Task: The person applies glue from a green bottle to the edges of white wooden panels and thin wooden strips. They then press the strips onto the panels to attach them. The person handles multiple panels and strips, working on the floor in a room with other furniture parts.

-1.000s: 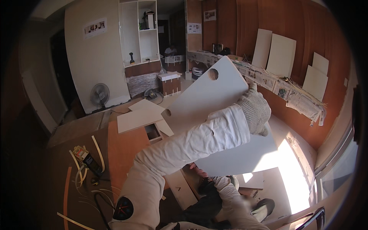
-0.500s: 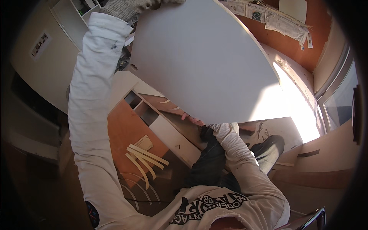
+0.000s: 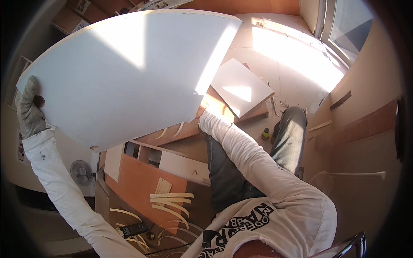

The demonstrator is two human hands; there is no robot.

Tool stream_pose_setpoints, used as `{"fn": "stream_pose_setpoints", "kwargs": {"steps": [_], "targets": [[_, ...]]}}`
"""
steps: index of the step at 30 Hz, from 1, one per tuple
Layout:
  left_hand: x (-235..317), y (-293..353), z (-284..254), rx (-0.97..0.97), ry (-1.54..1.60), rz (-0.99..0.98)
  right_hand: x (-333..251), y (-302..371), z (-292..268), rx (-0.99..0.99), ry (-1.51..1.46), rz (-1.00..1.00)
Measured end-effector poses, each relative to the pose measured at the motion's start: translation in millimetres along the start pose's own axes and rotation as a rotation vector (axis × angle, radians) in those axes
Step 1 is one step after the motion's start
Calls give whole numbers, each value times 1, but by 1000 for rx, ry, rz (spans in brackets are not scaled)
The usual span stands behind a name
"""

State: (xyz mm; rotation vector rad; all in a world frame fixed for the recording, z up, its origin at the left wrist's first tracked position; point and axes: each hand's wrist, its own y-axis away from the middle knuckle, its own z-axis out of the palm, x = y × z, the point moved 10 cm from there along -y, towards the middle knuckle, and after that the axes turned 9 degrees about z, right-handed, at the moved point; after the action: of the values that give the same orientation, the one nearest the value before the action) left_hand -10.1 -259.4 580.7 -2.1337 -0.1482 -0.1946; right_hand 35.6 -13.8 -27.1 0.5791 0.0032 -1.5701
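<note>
A large white panel [image 3: 124, 90] with one long curved edge is held up in front of me, its curve at the far side. My left hand [image 3: 31, 109], in a grey knitted glove, closes on the panel's left edge beside a round hole, the thumb lying over the face. My right hand [image 3: 201, 110] holds the panel's lower right corner. Most of its fingers are hidden behind the board. Another small hole [image 3: 94, 148] shows near the panel's lower edge.
Below stands a wood-coloured cabinet frame [image 3: 146, 148] with compartments. Pale edging strips [image 3: 172, 201] lie on an orange-brown board [image 3: 129, 180]. A smaller white board [image 3: 242, 87] rests to the right, near a small green bottle [image 3: 265, 134]. A fan [image 3: 81, 172] stands at left.
The panel has turned and swung left, bringing its curved edge from the right side to the far side. My left hand has come down and left with it; my right hand has moved slightly up-left.
</note>
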Motion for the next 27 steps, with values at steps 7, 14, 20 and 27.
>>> {"fn": "stream_pose_setpoints", "kwargs": {"steps": [7,14,20,27], "targets": [[-14,72,80,109,73,-373,-100,149,-152,74,-130,-357],[-78,181,260,-149,172,-366,-86,273,-381,839,-312,-445],[-106,237,318,-255,81,-476,-52,259,-411,976,-210,-204],[-93,253,357,-265,275,-406,13,242,-506,1205,4,76]]}}
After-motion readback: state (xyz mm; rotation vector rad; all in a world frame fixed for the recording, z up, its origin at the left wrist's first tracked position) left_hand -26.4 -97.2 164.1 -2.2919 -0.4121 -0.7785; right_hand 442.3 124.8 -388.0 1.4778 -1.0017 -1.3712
